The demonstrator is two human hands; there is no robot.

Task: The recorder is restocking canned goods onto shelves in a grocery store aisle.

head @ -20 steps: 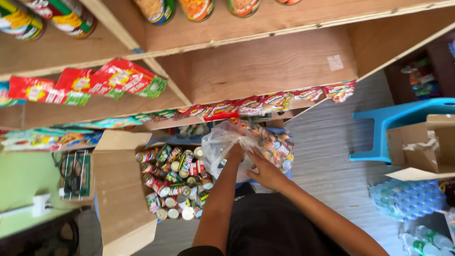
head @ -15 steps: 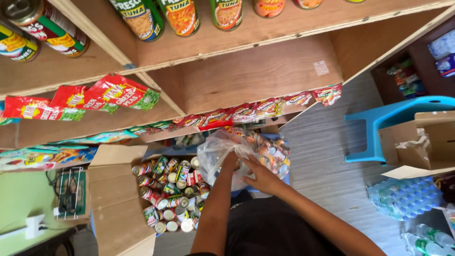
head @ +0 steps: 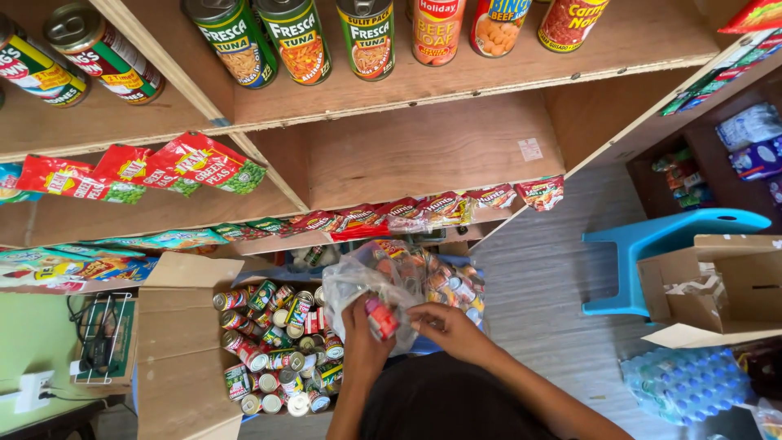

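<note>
Small can (head: pixel 383 318): red label, tilted, gripped between both hands. Clear plastic bag (head: pixel 407 281): crumpled, open, filled with assorted small cans, lying just beyond and against the hands.

Glossy metal cans (head: pixel 281 342), matt cardboard box (head: pixel 175 358), clear crinkled plastic bag (head: pixel 366 277).

I see my left hand (head: pixel 361 330) and right hand (head: pixel 440 326) close together, both gripping a small red packet (head: pixel 382 318) between them. Just beyond the hands lies a clear plastic bag (head: pixel 407 277) full of small tins. To the left of my left hand sits an open cardboard box (head: pixel 179 350) of cans. Wooden shelves (head: pixel 423 147) rise beyond, and a blue stool (head: pixel 652 244) stands well right of my right hand.
</note>
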